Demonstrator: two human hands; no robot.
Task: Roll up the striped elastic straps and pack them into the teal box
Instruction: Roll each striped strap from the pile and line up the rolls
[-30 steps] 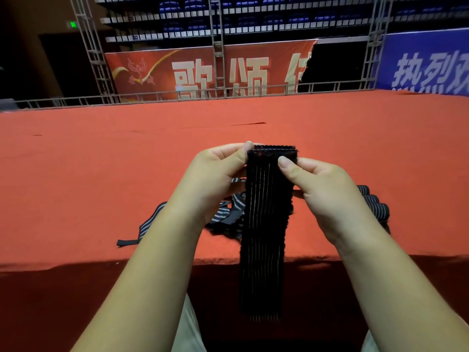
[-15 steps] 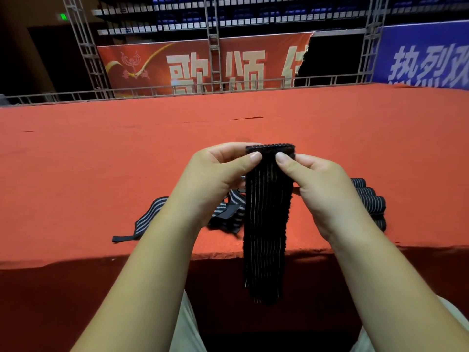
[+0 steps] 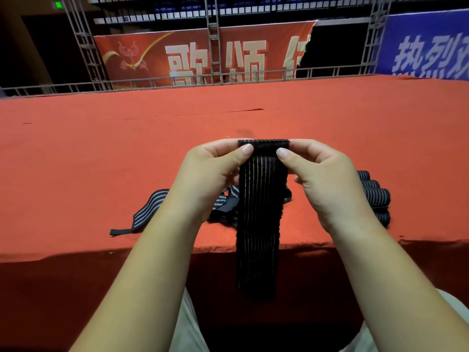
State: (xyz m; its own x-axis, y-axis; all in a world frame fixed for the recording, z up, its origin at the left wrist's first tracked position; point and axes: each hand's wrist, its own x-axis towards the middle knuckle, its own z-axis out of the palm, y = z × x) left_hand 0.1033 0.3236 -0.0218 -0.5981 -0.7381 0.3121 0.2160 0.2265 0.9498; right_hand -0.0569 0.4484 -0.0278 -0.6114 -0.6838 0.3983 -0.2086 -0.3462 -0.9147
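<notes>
A black striped elastic strap (image 3: 258,219) hangs straight down in front of me, past the red platform's front edge. Its folded top end is pinched between thumb and fingers of my left hand (image 3: 210,174) and my right hand (image 3: 322,179). Behind the hands a loose pile of unrolled striped straps (image 3: 152,212) lies on the red surface, one end trailing left. To the right, several rolled straps (image 3: 375,196) sit side by side, partly hidden by my right hand. No teal box is in view.
The red carpeted platform (image 3: 101,153) stretches far ahead to a metal railing (image 3: 228,77), with a red banner and a blue banner (image 3: 426,47) behind. The platform's front edge runs just under my wrists, with my light trousers (image 3: 187,326) below.
The hanging tail of the strap has grown shorter as its top end is turned between my fingers. Both hands stay in about the same place.
</notes>
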